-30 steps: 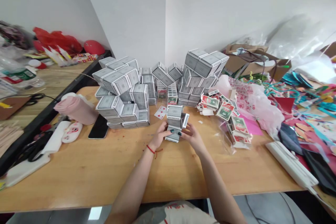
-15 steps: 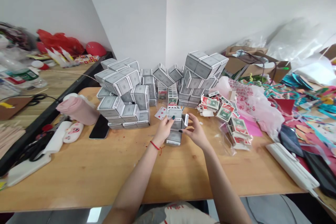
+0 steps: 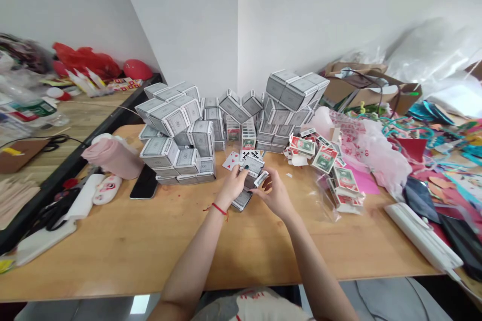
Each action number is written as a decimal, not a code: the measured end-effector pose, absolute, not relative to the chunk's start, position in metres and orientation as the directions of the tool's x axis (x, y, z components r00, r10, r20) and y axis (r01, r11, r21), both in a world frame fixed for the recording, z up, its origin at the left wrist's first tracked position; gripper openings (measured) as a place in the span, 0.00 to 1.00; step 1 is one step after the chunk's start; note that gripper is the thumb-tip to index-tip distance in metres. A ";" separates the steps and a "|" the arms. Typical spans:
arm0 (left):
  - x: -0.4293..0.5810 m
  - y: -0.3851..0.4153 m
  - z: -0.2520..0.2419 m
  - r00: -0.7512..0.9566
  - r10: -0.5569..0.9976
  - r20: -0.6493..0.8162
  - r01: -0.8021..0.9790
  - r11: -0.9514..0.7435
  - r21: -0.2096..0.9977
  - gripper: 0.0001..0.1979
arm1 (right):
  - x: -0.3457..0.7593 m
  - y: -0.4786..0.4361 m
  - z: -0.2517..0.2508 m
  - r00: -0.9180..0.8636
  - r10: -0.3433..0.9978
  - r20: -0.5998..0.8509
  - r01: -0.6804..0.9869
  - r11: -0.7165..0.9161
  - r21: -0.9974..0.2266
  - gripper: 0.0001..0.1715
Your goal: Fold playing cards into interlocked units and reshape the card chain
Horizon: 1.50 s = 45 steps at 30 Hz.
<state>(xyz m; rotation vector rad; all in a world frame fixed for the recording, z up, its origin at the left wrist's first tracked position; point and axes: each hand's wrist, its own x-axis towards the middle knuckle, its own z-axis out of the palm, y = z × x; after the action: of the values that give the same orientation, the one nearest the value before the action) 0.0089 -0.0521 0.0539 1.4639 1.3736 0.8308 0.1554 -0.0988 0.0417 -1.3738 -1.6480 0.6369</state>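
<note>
At the middle of the table is a small grey-patterned block folded from playing cards [image 3: 253,164], tilted, between my two hands. My left hand [image 3: 232,184], with a red string at the wrist, has its thumb on top of the block's left side. The thumb and fingers of my right hand [image 3: 277,191] close around a white-edged flap [image 3: 260,179] on the block's right. Below them the lower part of the piece [image 3: 241,200] angles toward the left. Loose playing cards [image 3: 231,161] lie just behind, one of them a red-suited card. My palms hide part of the block.
Stacked grey card blocks rise at the left [image 3: 176,135] and right [image 3: 291,105]. Card packs [image 3: 241,133] stand between them. Opened red-green card boxes [image 3: 326,158] lie right, near a plastic bag [image 3: 372,155] and white power strip [image 3: 424,238]. A phone [image 3: 144,182] lies left.
The card block has turned from straight to slanted, its lower end swinging left. My right hand has moved slightly left and closed in on the flap. More of the black-suited cards behind shows.
</note>
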 end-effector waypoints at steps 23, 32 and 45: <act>0.014 -0.060 0.045 -0.013 0.997 0.079 0.512 -0.061 0.857 0.08 | 0.151 -0.123 0.059 0.032 0.912 0.409 0.561 0.322 -0.763 0.07; 0.014 -0.058 0.042 -0.037 0.996 0.079 0.492 -0.051 0.869 0.08 | 0.154 -0.127 0.061 0.030 0.925 0.378 0.507 0.312 -0.804 0.08; 0.011 -0.056 0.036 -0.059 0.997 0.059 0.504 -0.022 0.863 0.10 | 0.156 -0.125 0.060 0.004 0.922 0.388 0.497 0.335 -0.801 0.07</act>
<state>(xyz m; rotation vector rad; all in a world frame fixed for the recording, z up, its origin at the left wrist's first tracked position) 0.0114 -0.0557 0.0359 1.5875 1.6271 0.9982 0.1561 -0.1250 0.0595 -1.3004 -1.6384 0.5539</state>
